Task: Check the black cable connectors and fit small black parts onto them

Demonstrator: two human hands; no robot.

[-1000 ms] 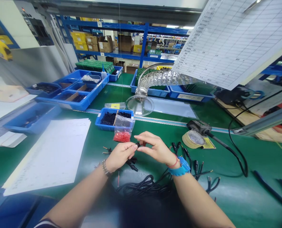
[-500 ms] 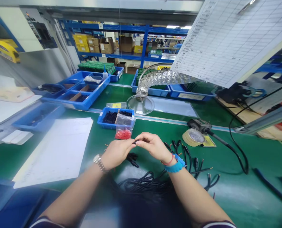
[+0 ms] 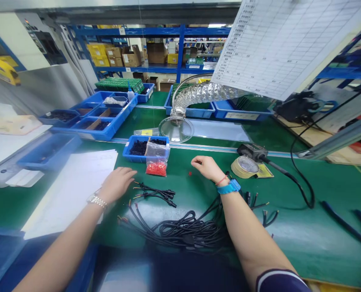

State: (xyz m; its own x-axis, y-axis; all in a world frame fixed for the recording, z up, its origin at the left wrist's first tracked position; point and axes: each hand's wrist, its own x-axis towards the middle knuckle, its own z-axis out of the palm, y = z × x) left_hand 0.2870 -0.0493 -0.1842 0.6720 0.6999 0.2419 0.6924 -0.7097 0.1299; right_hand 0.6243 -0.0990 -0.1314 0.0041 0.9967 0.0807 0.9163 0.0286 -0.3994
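My left hand (image 3: 117, 184) is over the edge of the white paper sheets (image 3: 74, 188), fingers stretched out, holding nothing visible. Just right of its fingertips lie several short black cables (image 3: 157, 193) with connectors and bare coloured wire ends. My right hand (image 3: 209, 168) hovers over the green bench with thumb and fingers curled together; anything in the pinch is too small to make out. A few tiny red pieces (image 3: 190, 173) lie below its fingertips. Between the hands is a clear plastic bag of red parts (image 3: 156, 168), leaning on a blue tray of black parts (image 3: 138, 148).
Coiled long black cables (image 3: 188, 231) lie along the front of the bench. On the right are a round tin (image 3: 244, 166) and a corded black device (image 3: 252, 152). A fume duct (image 3: 205, 95) with a clear hood and a hanging form sheet (image 3: 268, 48) overhang the back.
My hands, which met at a small black part, have moved apart: left hand to the left, right hand slightly to the right. Tiny red pieces and the short cables now show uncovered.
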